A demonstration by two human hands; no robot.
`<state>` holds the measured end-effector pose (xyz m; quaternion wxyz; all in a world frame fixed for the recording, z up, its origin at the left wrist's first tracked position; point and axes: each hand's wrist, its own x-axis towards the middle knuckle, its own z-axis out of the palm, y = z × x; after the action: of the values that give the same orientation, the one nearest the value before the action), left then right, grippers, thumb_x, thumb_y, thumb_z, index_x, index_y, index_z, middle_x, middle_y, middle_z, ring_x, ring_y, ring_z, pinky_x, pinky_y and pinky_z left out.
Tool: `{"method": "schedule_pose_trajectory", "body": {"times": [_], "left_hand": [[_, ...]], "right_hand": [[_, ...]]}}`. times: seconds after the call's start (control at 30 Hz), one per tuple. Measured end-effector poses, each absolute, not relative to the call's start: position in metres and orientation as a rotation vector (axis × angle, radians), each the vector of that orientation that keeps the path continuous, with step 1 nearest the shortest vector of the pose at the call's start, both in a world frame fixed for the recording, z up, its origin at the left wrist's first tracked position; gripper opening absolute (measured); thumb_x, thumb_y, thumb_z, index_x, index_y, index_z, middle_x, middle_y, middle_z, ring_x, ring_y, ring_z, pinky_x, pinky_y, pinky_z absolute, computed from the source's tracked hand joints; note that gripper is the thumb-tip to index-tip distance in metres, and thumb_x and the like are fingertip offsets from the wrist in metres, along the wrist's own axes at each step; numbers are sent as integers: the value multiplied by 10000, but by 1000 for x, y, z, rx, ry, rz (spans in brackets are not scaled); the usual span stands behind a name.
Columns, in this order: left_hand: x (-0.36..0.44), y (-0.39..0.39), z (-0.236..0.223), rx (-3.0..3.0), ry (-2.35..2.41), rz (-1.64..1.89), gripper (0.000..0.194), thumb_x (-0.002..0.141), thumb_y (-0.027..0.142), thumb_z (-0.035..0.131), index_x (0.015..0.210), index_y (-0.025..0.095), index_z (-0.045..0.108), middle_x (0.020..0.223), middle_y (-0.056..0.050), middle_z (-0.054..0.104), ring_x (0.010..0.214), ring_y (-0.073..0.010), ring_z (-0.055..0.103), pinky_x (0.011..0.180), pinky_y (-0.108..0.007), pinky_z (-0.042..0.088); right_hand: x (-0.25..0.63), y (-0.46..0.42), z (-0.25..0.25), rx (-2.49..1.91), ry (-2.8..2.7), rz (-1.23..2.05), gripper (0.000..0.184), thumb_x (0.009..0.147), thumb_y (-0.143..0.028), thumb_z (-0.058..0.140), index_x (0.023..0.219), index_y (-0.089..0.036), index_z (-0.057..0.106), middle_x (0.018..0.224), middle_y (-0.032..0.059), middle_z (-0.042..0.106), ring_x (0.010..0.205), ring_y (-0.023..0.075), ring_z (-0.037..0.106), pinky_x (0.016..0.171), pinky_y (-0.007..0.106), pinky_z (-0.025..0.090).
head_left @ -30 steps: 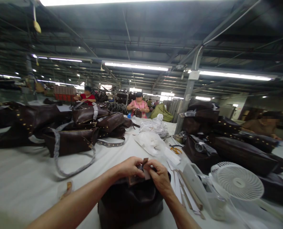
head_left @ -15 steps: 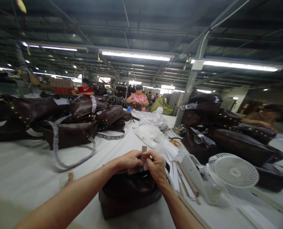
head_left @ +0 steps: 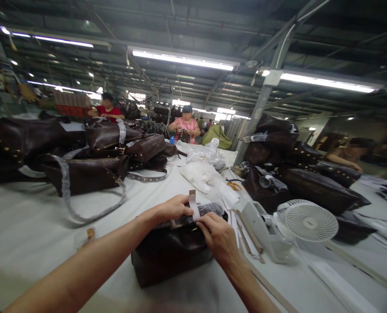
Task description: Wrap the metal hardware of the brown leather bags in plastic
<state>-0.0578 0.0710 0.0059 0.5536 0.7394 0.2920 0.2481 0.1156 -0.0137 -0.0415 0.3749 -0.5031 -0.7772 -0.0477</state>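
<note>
Pinching a tan tab [head_left: 194, 205], hands [head_left: 172, 208] grip a dark handbag [head_left: 170, 256].

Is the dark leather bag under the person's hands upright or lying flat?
Upright: the dark brown leather bag stands on the white-covered table, its top edge raised beneath the left hand and right hand.

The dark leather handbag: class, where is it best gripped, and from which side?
Grip the dark leather handbag low on its rounded body, from the near side: it sits upright on the white table, and the left hand and right hand occupy its top.
</note>
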Motion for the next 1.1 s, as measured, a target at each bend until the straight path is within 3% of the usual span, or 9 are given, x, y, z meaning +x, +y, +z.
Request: {"method": "schedule_pose_trajectory", "body": {"times": [0.37, 0.63, 0.77, 0.83, 0.97, 1.1], "left_hand": [[-59, 67, 5, 1803, 710, 630, 240, 547, 178, 542, 768, 157, 636, 746, 33, 582, 745, -157, 484, 699, -238, 395], [-57, 67, -1, 1792, 706, 652, 287, 539, 169, 533, 802, 144, 647, 771, 20, 590, 748, -160, 495, 708, -246, 400], [-57, 63, 0, 1838, 650, 624, 293, 549, 162, 540, 817, 153, 657, 769, 29, 585, 743, -155, 488, 730, -247, 395], [-57, 61, 3, 1853, 630, 622, 325, 544, 153, 528, 838, 155, 667, 771, 30, 589, 747, -159, 489, 732, -249, 391], [-58, 58, 7, 1840, 609, 619, 394, 533, 142, 510, 884, 162, 687, 787, 32, 607, 761, -168, 502, 726, -250, 389], [-58, 57, 11, 1865, 587, 575, 371, 560, 149, 551, 900, 172, 696, 831, 39, 630, 814, -184, 523, 779, -262, 395]], "right_hand": [[96, -12, -60, -1273, -1566, -20, 185, 924, -347, 497, 930, -218, 629, 863, 79, 679, 784, 233, 643, 717, 332, 483], [95, -10, -55, -1298, -1636, 122, 180, 893, -295, 524, 804, -224, 664, 767, 46, 696, 700, 214, 651, 656, 302, 476], [116, 8, -19, -1222, -1759, 110, 185, 807, -258, 611, 959, -220, 708, 1026, 83, 711, 988, 278, 627, 875, 376, 465], [123, 19, -2, -1167, -1904, 310, 280, 783, -233, 611, 1045, -226, 709, 1092, 69, 709, 1045, 280, 615, 926, 388, 450], [126, 33, 13, -1095, -2059, 792, 232, 767, -193, 570, 925, -216, 738, 883, 5, 741, 864, 217, 658, 799, 303, 491], [129, 35, 8, -1098, -1967, 979, 221, 707, -182, 600, 884, -187, 731, 865, -4, 735, 831, 203, 645, 771, 275, 473]]}}
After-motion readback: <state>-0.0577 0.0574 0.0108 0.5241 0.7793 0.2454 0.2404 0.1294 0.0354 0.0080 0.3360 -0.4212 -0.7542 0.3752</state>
